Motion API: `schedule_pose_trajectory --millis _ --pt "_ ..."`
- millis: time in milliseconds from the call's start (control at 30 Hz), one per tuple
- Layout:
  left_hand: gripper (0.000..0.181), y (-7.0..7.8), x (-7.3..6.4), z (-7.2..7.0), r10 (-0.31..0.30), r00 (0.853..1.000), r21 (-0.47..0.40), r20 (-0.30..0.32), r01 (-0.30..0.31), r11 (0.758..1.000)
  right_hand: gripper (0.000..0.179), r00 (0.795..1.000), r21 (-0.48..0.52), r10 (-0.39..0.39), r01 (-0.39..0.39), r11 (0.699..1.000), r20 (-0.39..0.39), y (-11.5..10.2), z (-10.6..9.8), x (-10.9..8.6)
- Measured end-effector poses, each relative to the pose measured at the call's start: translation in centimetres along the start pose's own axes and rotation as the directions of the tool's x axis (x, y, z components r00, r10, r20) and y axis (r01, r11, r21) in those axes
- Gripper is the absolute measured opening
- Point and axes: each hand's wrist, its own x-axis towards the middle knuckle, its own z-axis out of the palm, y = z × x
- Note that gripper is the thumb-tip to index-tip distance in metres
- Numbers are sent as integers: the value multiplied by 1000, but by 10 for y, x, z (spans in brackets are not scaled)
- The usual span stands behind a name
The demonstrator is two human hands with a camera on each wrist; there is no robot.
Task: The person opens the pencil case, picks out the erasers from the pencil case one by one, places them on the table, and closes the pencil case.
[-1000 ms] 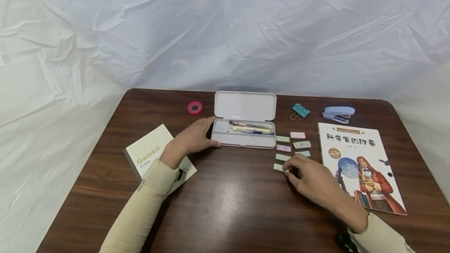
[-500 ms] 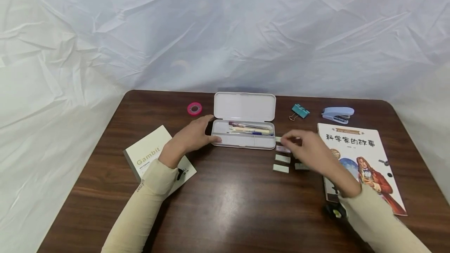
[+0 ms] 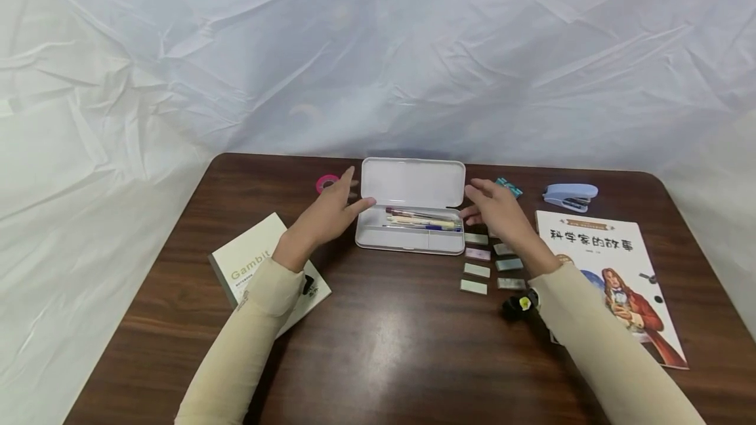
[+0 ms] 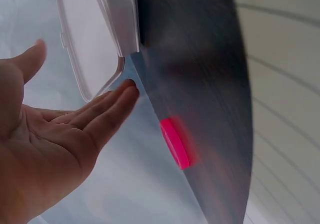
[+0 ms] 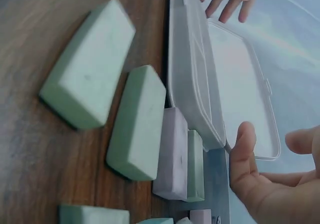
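A white pencil case (image 3: 390, 241) stands with its lid (image 3: 413, 182) raised at the back of the table. Several pens (image 3: 422, 222) lie in its rear compartment. On its left side is my left hand (image 3: 325, 218), thumb and fingers extended, holding nothing; in the left wrist view its fingertips (image 4: 131, 87) come near the lid's edge. At the right end of the case my right hand (image 3: 502, 212) is spread and holds nothing. Whether either hand touches the lid I cannot tell. Several pastel erasers (image 3: 474, 287) sit in two columns right of the case, partly covered by the right hand.
A Gambit notebook (image 3: 251, 251) lies at the left. A pink tape roll (image 3: 326, 182) is behind my left hand. At the right are a blue stapler (image 3: 569, 194), an illustrated book (image 3: 626, 267) and a teal binder clip (image 3: 509, 186), partly hidden.
My right hand has moved from the front erasers up and back to the case's right end. My left hand has lifted off the case's left edge, its fingers now more extended.
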Motion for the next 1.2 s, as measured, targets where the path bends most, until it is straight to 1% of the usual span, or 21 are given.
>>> schedule_pose_trajectory --millis 167,333,433,533,600,667,733,900,1000,1100,1200 --pt "95 3 2 -1 33 999 -35 -29 -34 999 70 999 137 -50 47 989 15 0 4 4" --pt "90 5 2 0 65 997 -32 -53 -66 997 69 996 203 -83 83 976 -9 0 7 4" --pt "87 6 0 0 80 995 -13 -63 -81 997 68 995 249 -101 101 963 -15 1 9 4" --pt "84 7 -2 -1 86 994 4 -71 -86 996 67 994 319 -105 104 942 -16 2 8 4" --pt "82 7 -4 -2 84 993 13 -80 -83 996 66 994 372 -109 107 922 -14 2 7 5" --pt "80 8 -6 -2 85 992 8 -92 -84 996 66 993 412 -121 115 904 -12 2 6 5" --pt "75 8 -8 -3 92 990 -9 -109 -94 996 61 991 433 -132 123 893 -9 1 5 6" --pt "58 7 -10 -5 140 974 -61 -178 -153 986 47 991 433 -137 128 892 -10 0 4 6" --pt "45 7 -11 -6 163 964 -81 -211 -184 980 46 990 411 -143 133 902 -7 -1 5 4" --pt "33 8 -11 -6 168 958 -80 -231 -190 978 46 989 347 -147 138 928 0 -1 5 1" --pt "30 10 -13 -5 157 959 -57 -236 -175 983 47 989 226 -145 139 964 10 0 4 -3"
